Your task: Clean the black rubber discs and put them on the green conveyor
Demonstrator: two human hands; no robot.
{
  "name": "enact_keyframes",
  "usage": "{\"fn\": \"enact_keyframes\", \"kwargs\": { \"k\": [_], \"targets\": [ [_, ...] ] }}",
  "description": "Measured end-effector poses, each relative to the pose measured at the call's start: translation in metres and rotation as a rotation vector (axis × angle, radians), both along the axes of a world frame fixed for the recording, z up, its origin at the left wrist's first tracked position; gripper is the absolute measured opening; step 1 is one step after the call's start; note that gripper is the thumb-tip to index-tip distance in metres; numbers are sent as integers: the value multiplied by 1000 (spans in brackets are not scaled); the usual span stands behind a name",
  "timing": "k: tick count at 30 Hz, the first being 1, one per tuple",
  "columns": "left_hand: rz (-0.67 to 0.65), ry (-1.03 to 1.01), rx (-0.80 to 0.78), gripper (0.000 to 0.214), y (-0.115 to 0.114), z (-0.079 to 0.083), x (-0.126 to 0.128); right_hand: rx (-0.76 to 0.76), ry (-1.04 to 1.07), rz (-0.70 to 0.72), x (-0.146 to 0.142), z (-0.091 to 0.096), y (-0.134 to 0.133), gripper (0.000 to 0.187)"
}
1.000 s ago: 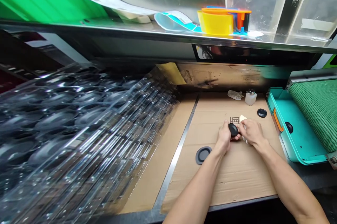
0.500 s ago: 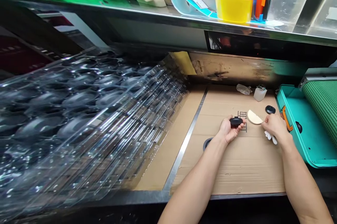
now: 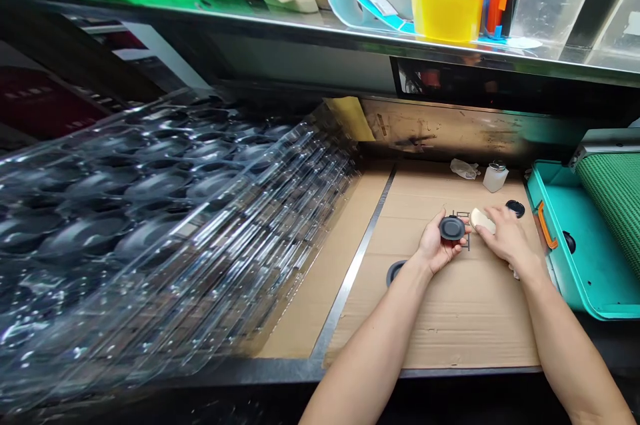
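Near the left hand (image 3: 434, 248), black disc (image 3: 395, 272)

Cardboard-covered bench (image 3: 450, 325), black disc (image 3: 515, 209), 2nd black disc (image 3: 395, 272); plastic bottle (image 3: 495, 178), crumpled plastic bag (image 3: 464, 169)

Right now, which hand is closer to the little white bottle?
The right hand. It is just in front of the white bottle, on a cream sponge. The left hand is farther away, to the bottle's front left, holding a black disc.

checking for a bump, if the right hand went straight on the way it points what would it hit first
Past the cream pad under the right hand, probably the dark disc in the left hand, though depth is unclear.
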State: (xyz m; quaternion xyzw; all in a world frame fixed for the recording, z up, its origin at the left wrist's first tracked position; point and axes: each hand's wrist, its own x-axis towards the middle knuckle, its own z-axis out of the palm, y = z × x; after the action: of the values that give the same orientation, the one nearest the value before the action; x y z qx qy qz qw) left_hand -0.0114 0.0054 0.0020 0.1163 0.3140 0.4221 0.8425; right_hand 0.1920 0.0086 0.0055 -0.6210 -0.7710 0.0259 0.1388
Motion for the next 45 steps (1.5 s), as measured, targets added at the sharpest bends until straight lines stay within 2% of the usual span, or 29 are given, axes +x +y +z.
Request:
{"fn": "enact_keyframes", "kwargs": {
  "k": [3,6,9,11,12,16,20,24,27,29,32,34,36,40,42,45],
  "targets": [
    [96,29,63,53,1,-4,3,-18,56,59,-13,-14,3,39],
    [220,18,100,45,4,-10,6,76,214,62,-23,-17,1,38],
    [288,1,81,41,7,-17,8,115,289,277,-37,-11,-10,37],
    [288,-14,63,45,8,-19,8,94,194,410,-46,-6,-19,34],
    [288,-12,59,47,9,-20,7,92,123,417,-50,-5,-23,34],
    [334,71,17,41,10,-19,7,116,-92,235,-53,2,-28,37],
    [314,120,5,37,9,-18,10,47,-122,297,-53,8,-29,39],
    [329,145,-3,33,8,-19,11,13,-102,171,-54,10,-30,41],
    [309,147,5,35,7,-19,10,19,-93,239,-52,7,-28,39],
    [296,144,16,38,7,-18,8,18,-90,171,-48,4,-24,39],
    [267,147,81,40,5,-16,6,11,-68,-23,-42,-4,-17,41],
    [292,196,175,36,2,-12,8,-1,-55,-51,-41,-11,-14,39],
    [396,305,295,32,-4,-6,12,-16,-51,-35,-42,-18,-13,39],
    [616,541,519,82,-22,12,21,-29,-28,-28,-45,-24,-14,38],
    [641,596,573,91,-32,19,24,-41,-21,-38,-45,-24,-14,39],
    [596,630,641,96,-39,23,24,-66,-14,-43,-43,-21,-14,41]
  ]
}}
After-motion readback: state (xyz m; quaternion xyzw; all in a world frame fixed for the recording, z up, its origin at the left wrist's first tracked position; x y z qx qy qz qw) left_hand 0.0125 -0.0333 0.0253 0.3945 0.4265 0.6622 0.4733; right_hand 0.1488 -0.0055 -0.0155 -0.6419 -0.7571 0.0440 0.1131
